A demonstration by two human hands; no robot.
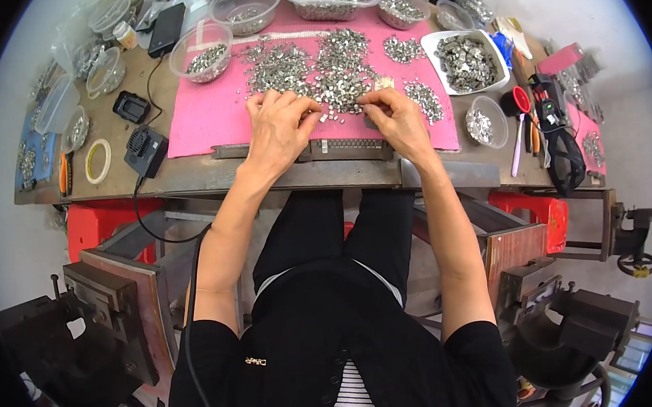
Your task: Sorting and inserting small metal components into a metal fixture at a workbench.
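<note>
Heaps of small silvery metal pieces [342,59] lie on a pink mat [206,117] in front of me. My left hand [279,127] rests at the near left side of the heap, thumb and forefinger pinched beside a few loose pieces. Across from it, my right hand [398,119] is also pinched, at the heap's near right side. Whatever sits between the fingertips of either hand is too small to make out. Just below both hands, a long dark metal bar [352,146] with a row of small pieces or slots runs along the table's front edge.
Clear plastic tubs [202,53] of metal pieces stand behind and left. A white tray [467,61] of darker pieces sits right, near a small round tub [485,123]. A black charger [145,149] with a cable lies left. Bench vises [100,317] flank me below the table.
</note>
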